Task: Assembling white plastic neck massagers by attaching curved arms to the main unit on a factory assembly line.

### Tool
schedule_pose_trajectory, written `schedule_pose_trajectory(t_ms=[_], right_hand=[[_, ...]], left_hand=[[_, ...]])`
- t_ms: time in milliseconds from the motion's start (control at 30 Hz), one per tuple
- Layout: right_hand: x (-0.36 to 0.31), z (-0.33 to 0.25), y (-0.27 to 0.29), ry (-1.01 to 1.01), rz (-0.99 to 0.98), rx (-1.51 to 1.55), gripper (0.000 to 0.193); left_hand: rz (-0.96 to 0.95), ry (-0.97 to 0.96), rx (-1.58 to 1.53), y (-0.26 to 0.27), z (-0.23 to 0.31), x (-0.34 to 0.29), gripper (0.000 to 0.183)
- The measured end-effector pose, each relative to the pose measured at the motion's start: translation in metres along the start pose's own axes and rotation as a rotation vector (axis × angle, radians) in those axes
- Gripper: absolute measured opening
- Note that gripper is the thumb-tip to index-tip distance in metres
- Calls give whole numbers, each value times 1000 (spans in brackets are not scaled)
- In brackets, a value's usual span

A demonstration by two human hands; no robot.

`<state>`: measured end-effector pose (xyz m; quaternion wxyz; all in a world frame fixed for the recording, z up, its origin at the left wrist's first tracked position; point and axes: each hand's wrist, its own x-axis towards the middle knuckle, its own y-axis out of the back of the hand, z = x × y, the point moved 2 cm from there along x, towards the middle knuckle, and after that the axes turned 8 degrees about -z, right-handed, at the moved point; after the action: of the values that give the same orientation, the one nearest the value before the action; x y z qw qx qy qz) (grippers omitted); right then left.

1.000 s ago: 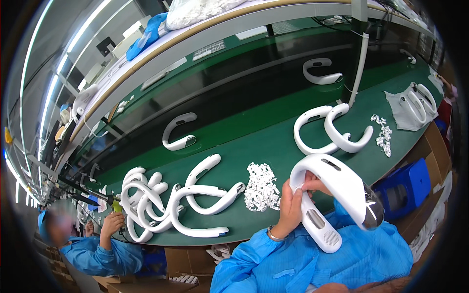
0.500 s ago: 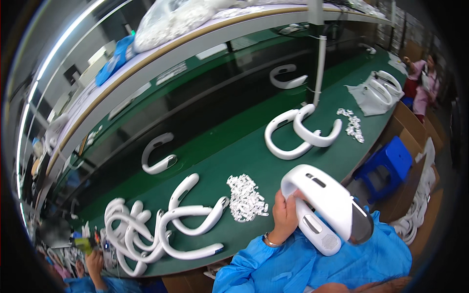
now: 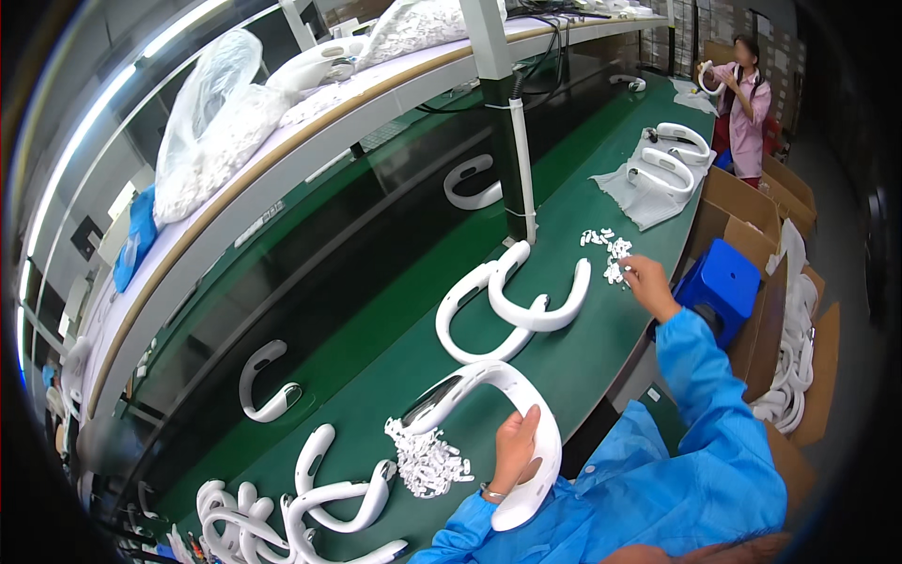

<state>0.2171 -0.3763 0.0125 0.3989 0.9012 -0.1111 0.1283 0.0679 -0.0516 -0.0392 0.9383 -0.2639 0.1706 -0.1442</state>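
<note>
My left hand [image 3: 516,449] is closed around one arm of a white C-shaped neck fan [image 3: 541,399], close in front of me. The fan's dark glossy section [image 3: 435,402] points left, above a heap of small white plastic parts [image 3: 429,463]. Farther right, my right hand [image 3: 650,283] reaches to a smaller scatter of similar white parts [image 3: 616,250]. Its fingertips are drawn together at that scatter's edge; whether a part is between them is too small to see. Two more neck fans [image 3: 538,318] lie overlapping on the green table between the two heaps.
Several neck fans [image 3: 324,493] are tangled at the lower left. A single fan [image 3: 266,387] lies beyond, on the dark green strip. A post [image 3: 512,155] rises to an overhead shelf [image 3: 310,132]. Boxes [image 3: 754,310] and a blue stool [image 3: 722,282] stand right; a person [image 3: 745,113] works far off.
The view has swung to the right. The neck fan in my left hand has turned, its dark section now facing left. My right hand has come into sight at the right-hand scatter of parts.
</note>
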Motion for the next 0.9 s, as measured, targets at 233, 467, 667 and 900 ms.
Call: schedule_pose_trajectory(t_ms=[233, 467, 667, 900], right_hand=[[69, 54, -45, 432, -525, -451, 14], [69, 42, -29, 432, -246, -219, 12], [28, -54, -15, -85, -209, 835, 10], [-65, -142, -46, 480, -362, 494, 16]], left_hand=[[120, -76, 3, -33, 34, 38, 16], [163, -30, -54, -44, 58, 72, 20], [5, -67, 27, -55, 48, 71, 63], [74, -156, -53, -63, 29, 49, 46]])
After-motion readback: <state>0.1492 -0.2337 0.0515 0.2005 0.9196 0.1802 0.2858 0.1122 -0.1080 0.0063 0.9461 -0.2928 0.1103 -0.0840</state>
